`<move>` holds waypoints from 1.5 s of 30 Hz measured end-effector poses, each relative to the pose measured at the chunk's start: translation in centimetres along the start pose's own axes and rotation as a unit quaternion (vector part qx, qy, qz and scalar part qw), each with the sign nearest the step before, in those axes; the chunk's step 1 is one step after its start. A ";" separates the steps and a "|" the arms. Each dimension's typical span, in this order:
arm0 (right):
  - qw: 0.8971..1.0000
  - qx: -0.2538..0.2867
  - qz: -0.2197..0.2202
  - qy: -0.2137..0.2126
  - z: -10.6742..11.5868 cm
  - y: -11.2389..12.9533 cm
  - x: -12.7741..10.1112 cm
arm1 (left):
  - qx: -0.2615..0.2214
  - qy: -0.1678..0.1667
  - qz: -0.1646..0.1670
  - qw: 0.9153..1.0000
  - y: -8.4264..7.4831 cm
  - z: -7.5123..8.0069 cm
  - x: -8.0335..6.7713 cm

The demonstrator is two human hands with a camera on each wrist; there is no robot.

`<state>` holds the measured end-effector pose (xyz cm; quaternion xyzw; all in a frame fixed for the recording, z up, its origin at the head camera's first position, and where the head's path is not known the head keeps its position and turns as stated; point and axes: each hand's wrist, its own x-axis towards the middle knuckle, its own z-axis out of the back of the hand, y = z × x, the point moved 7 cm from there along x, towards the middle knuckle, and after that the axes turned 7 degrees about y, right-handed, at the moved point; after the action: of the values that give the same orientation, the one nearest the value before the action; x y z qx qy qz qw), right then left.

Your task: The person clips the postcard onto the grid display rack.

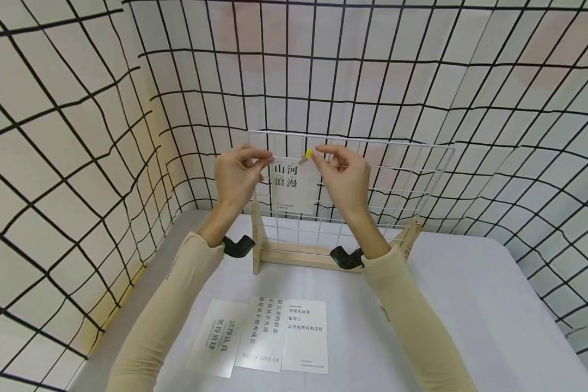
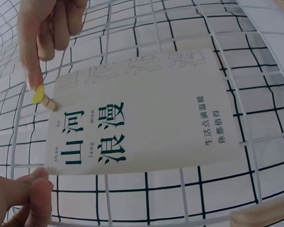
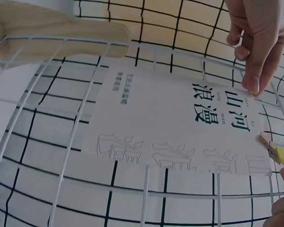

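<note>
A white card (image 1: 294, 190) with dark green Chinese characters is held upright against a white wire grid rack (image 1: 372, 142). My left hand (image 1: 237, 174) pinches the card's upper left corner between thumb and fingertips. A small wooden clothespin (image 1: 302, 160) with a yellow decoration sits on the card's top edge, tilted. My right hand (image 1: 345, 177) pinches the clothespin's yellow end with thumb and index finger. In the left wrist view the card (image 2: 146, 113) lies flat along the wires. From the right wrist, the clothespin (image 3: 274, 151) shows at the card's edge beside the right fingertips.
Wooden feet and a crossbar (image 1: 299, 256) support the rack on the white tabletop (image 1: 470, 305). Three printed cards lie in front: a left card (image 1: 215, 340), a middle card (image 1: 259, 335) and a right card (image 1: 305, 340). Black wire mesh (image 1: 353, 81) surrounds the table's back and sides.
</note>
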<state>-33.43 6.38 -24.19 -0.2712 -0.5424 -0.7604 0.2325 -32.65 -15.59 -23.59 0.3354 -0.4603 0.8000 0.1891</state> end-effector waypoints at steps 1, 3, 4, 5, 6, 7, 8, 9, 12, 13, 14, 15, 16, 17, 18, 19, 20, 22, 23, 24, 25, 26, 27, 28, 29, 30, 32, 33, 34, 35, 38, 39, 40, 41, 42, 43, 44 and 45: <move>1.000 -0.010 0.009 0.002 0.2 0.1 -0.2 | -0.004 0.001 -0.005 1.000 -0.1 0.1 -0.1; 0.999 -0.021 0.025 0.013 0.5 0.2 -0.7 | -0.016 0.001 -0.018 1.000 -0.2 0.4 -0.2; 0.999 -0.026 0.033 0.019 0.7 0.2 -0.9 | -0.023 0.001 -0.025 0.999 -0.3 0.6 -0.4; 0.998 -0.030 0.042 0.026 0.9 0.2 -1.2 | -0.032 0.001 -0.032 0.999 -0.4 0.8 -0.5; 0.998 -0.030 0.052 0.031 1.2 0.2 -1.5 | -0.040 0.003 -0.038 0.998 -0.5 0.9 -0.6; 0.997 -0.031 0.058 0.035 1.5 0.2 -1.8 | -0.045 0.008 -0.044 0.998 -0.7 1.0 -0.7; 0.997 -0.031 0.066 0.037 1.8 0.2 -2.1 | -0.051 0.013 -0.049 0.997 -0.8 1.1 -0.8; 0.996 -0.034 0.070 0.037 2.2 0.2 -2.4 | -0.057 0.019 -0.053 0.997 -0.9 1.1 -1.0; 0.996 -0.038 0.076 0.039 3.2 0.8 -3.5 | -0.069 0.041 -0.062 0.995 -1.3 1.0 -1.5; 0.996 -0.040 0.076 0.040 3.5 1.1 -3.9 | -0.069 0.049 -0.065 0.994 -1.4 0.9 -1.8; 0.996 -0.042 0.074 0.041 3.8 1.4 -4.3 | -0.070 0.055 -0.067 0.994 -1.5 0.8 -2.1; 0.996 -0.043 0.073 0.041 4.1 1.6 -4.8 | -0.071 0.059 -0.068 0.993 -1.5 0.8 -2.4; 0.996 -0.045 0.072 0.041 4.4 1.6 -5.2 | -0.070 0.064 -0.068 0.993 -1.4 0.7 -2.8; 0.996 -0.048 0.070 0.042 4.7 1.6 -5.6 | -0.069 0.068 -0.068 0.993 -1.3 0.6 -3.2; 0.995 -0.053 0.068 0.043 5.0 1.3 -6.1 | -0.068 0.072 -0.069 0.993 -1.2 0.5 -3.7; 0.995 -0.058 0.062 0.044 5.3 1.0 -6.6 | -0.069 0.075 -0.069 0.992 -0.9 0.4 -4.1; 0.996 -0.061 0.052 0.047 5.6 0.6 -7.1 | -0.070 0.079 -0.066 0.992 -0.6 0.3 -4.6; 0.995 -0.073 0.035 0.051 6.1 -0.9 -8.3 | -0.068 0.093 -0.057 0.992 0.0 -0.1 -5.5; 0.995 -0.077 0.024 0.056 6.5 -1.7 -9.1 | -0.068 0.101 -0.052 0.991 0.4 -0.2 -6.0; 0.995 -0.082 0.012 0.061 6.7 -2.8 -9.8 | -0.066 0.109 -0.046 0.991 0.8 -0.4 -6.5; 0.994 -0.083 -0.004 0.067 7.1 -3.9 -10.7 | -0.062 0.116 -0.037 0.991 1.3 -0.6 -7.0; 0.993 -0.086 -0.016 0.073 7.3 -5.1 -11.5 | -0.061 0.124 -0.032 0.990 1.7 -0.8 -7.5; 0.992 -0.092 -0.025 0.078 7.6 -6.3 -12.3 | -0.060 0.132 -0.026 0.989 2.1 -1.0 -8.0; 0.991 -0.098 -0.038 0.086 7.9 -7.3 -13.2 | -0.060 0.139 -0.022 0.988 2.5 -1.2 -8.5; 0.989 -0.105 -0.047 0.094 8.1 -8.0 -14.0 | -0.058 0.146 -0.020 0.987 2.8 -1.5 -9.0; 0.987 -0.112 -0.056 0.099 8.2 -8.6 -14.8 | -0.053 0.153 -0.018 0.987 3.2 -1.8 -9.6; 0.983 -0.134 -0.069 0.108 8.5 -9.6 -16.2 | -0.040 0.169 -0.014 0.985 3.9 -2.5 -10.8; 0.980 -0.143 -0.075 0.113 8.6 -10.0 -17.0 | -0.030 0.179 -0.009 0.983 4.2 -3.0 -11.5; 0.978 -0.150 -0.084 0.118 8.7 -10.4 -17.6 | -0.020 0.189 -0.004 0.982 4.6 -3.5 -12.3; 0.975 -0.157 -0.095 0.123 8.8 -10.8 -18.3 | -0.010 0.203 0.006 0.979 5.1 -4.1 -13.1; 0.966 -0.174 -0.132 0.140 9.4 -12.0 -20.2 | 0.012 0.263 0.038 0.964 6.5 -6.0 -15.5; 0.962 -0.180 -0.143 0.145 9.6 -12.3 -20.8 | 0.019 0.288 0.046 0.956 6.9 -6.7 -16.3; 0.959 -0.186 -0.155 0.149 9.8 -12.6 -21.3 | 0.023 0.313 0.055 0.948 7.4 -7.4 -17.1; 0.955 -0.192 -0.164 0.154 10.1 -12.9 -21.9 | 0.027 0.338 0.064 0.939 7.8 -8.0 -17.8; 0.951 -0.201 -0.171 0.160 10.3 -13.1 -22.3 | 0.027 0.360 0.070 0.930 8.2 -8.6 -18.5; 0.947 -0.209 -0.177 0.165 10.5 -13.4 -22.8 | 0.029 0.380 0.077 0.921 8.6 -9.1 -19.1; 0.944 -0.213 -0.187 0.171 10.6 -13.7 -23.2 | 0.026 0.397 0.084 0.914 9.0 -9.6 -19.7; 0.940 -0.215 -0.197 0.176 10.8 -14.0 -23.7 | 0.024 0.411 0.088 0.907 9.3 -9.9 -20.2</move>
<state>-23.12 22.30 -46.81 -0.0641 -0.3586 -0.9252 0.1062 -27.71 -11.56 -47.07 -0.0601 -0.3497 0.8913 0.2822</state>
